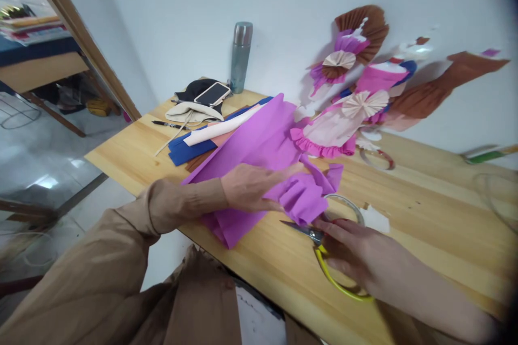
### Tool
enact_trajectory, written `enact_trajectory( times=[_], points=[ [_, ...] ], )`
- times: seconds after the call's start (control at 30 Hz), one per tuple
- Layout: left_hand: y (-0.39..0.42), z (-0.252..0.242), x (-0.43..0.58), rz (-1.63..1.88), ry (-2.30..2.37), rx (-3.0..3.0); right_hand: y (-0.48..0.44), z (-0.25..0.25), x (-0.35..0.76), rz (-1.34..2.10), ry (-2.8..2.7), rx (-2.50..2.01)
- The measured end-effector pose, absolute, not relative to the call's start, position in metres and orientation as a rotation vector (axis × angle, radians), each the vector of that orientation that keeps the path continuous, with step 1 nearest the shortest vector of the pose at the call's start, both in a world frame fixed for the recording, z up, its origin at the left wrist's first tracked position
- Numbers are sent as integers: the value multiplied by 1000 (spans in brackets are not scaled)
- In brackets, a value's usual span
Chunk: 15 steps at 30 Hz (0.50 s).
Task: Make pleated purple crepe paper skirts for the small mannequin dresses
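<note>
- Left hand (253,187) lies on the purple crepe paper (259,143), fingers pinching its gathered pleats near the table's front edge
- Right hand (356,256) covers the yellow-handled scissors (313,234) lying just beside those pleats; whether it grips them I cannot tell
- Wooden table (424,210) beneath; blue paper (194,146), phone (212,93) and flask (241,56) further back

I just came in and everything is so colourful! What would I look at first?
The big purple paper spread across the table, its bunched end held by the left hand. Beside it the right hand lies on yellow-handled scissors, and a frilly pink, brown and cream paper doll stands against the white wall behind.
</note>
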<state>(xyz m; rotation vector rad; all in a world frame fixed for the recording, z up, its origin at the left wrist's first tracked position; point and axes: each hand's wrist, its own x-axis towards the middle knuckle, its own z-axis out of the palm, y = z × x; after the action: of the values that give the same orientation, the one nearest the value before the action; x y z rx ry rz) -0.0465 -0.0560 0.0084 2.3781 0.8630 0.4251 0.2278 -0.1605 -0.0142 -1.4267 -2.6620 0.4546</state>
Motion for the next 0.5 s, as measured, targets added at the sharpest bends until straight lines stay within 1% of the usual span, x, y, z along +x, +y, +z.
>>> enact_trajectory(
  times=[0.07,0.13,0.2,0.27,0.33,0.4,0.5],
  points=[
    [-54,18,-54,378,1173,2486,-159,-12,228,487,-2701,-1457],
    [-44,20,-64,363,1659,2468,-158,-11,229,514,-2717,-1457],
    [-29,13,-72,231,1902,2451,-157,-12,229,505,-2705,-1430],
    [-13,3,-78,38,1862,2427,-158,-17,230,475,-2679,-1408],
    [-1,-4,-81,-72,1771,2425,-159,-21,231,457,-2656,-1390],
    [7,-1,-81,-79,1767,2438,-160,-26,232,450,-2637,-1380],
    [18,25,-84,0,1866,2472,-163,-31,234,442,-2622,-1396]
  ],
)
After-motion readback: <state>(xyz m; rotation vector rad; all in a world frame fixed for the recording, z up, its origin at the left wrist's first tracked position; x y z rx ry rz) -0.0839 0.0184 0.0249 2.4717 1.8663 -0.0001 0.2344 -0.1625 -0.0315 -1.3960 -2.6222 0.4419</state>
